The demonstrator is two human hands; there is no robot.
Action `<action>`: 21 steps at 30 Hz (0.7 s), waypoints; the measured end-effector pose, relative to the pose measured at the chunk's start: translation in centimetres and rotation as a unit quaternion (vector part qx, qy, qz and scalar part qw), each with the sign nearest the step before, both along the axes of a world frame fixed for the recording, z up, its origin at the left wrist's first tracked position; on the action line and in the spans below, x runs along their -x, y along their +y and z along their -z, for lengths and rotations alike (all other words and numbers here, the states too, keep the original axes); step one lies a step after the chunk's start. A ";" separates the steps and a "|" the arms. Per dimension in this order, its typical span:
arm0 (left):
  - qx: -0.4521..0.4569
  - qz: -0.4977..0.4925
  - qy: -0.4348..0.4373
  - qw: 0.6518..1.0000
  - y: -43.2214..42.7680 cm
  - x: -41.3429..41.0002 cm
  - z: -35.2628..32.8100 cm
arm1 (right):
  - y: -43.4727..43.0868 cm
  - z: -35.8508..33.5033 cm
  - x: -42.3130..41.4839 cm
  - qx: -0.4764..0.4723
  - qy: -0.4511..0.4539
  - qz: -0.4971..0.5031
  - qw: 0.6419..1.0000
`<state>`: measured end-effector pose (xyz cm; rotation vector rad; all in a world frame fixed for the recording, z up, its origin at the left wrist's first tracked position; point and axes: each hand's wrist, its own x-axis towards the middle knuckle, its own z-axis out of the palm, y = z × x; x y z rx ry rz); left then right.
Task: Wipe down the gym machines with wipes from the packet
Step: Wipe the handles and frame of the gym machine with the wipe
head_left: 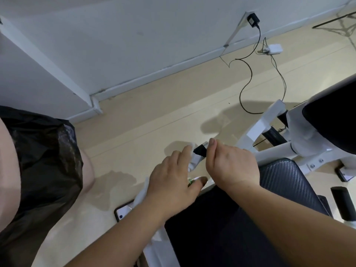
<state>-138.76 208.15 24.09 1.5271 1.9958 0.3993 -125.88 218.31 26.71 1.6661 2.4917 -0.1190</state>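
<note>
The left hand [171, 182] is just left of the right hand [231, 164], with a wipe [194, 160] held between their fingertips. A bench pad [212, 228] lies below them and the machine frame [256, 130] stands to the right. A bin bag [42, 160] sits far left. Behind, a cable [248, 78] runs across the floor [154, 116] to a plug [311, 20] on the wall [134, 45]
</note>
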 end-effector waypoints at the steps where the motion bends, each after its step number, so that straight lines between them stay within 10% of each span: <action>1: 0.024 -0.005 -0.085 0.996 0.0 0.8 -0.9 | 0.0 0.0 0.0 0.006 -0.004 -0.001 1.000; 5: 0.004 -0.128 -0.242 0.962 -0.5 2.1 -1.2 | 0.0 -0.1 -0.1 0.005 -0.001 0.001 1.000; 17: -0.022 0.071 0.204 0.976 2.4 -0.7 0.7 | -0.2 -0.3 0.1 0.001 -0.006 0.005 1.000; 21: 0.041 0.052 0.101 0.993 3.9 0.2 0.0 | -0.3 -0.2 0.0 -0.002 0.001 0.007 1.000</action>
